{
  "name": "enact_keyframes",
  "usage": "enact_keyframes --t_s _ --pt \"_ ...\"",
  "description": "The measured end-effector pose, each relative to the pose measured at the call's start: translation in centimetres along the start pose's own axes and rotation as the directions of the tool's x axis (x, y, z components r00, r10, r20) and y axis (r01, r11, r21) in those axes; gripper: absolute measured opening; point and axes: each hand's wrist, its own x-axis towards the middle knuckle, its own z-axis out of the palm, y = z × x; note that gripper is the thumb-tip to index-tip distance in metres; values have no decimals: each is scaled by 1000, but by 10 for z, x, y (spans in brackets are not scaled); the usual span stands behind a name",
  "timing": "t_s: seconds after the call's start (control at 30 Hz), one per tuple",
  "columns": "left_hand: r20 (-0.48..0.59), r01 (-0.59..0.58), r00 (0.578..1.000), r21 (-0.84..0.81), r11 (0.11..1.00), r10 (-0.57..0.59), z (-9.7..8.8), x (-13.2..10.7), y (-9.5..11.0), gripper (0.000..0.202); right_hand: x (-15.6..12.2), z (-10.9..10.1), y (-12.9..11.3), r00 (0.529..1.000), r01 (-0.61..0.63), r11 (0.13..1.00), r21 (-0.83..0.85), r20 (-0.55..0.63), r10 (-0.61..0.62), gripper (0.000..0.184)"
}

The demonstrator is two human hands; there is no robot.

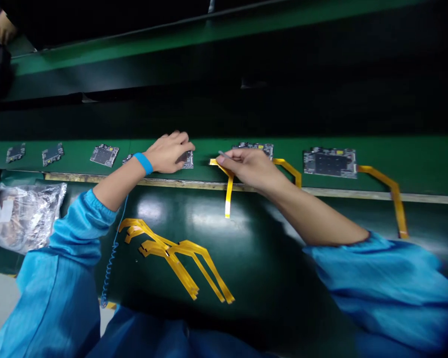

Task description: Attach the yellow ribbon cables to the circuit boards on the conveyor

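My left hand [170, 152], with a blue band at its wrist, grips a circuit board [188, 161] lying on the green strip; the hand covers most of that board. Between the thumb and fingers of my right hand [254, 166] is a yellow flex cable [229, 191], its free end hanging down over the strip's front edge. The cable's other end points toward the board under my left hand, apart from it. Behind my right hand lies another circuit board [263, 147], partly hidden, with a yellow flex cable [293, 171] coming out beside it.
At the right, a circuit board [330, 162] has a flex cable [393, 194] attached. More boards [104, 154] lie leftward. Several loose flex cables [179, 253] rest on the lower green surface, beside a coiled blue cord [107, 273]. Plastic bags [30, 214] sit left. Another person's hand [5, 28] shows top left.
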Motion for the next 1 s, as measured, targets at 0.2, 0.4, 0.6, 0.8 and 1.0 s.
enact_keyframes --t_s 0.2,0.4,0.6,0.8,1.0 --pt "61 -197 978 -28 980 198 5 19 0 44 18 1 9 999 -36 999 -39 22 37 39" --pt "78 -209 974 -55 976 213 7 32 4 43 22 1 12 1000 -10 996 -84 12 11 41" --pt "91 -227 969 -56 972 231 8 40 8 37 23 -2 16 1000 -5 1000 6 17 5 40" --pt "-1 -248 968 -135 959 250 11 40 9 29 24 -9 18 999 -3 1000 -7 -37 3 34" --pt "-62 -246 969 -163 955 239 17 30 16 33 25 -15 18 995 -17 996 -83 -99 9 30"
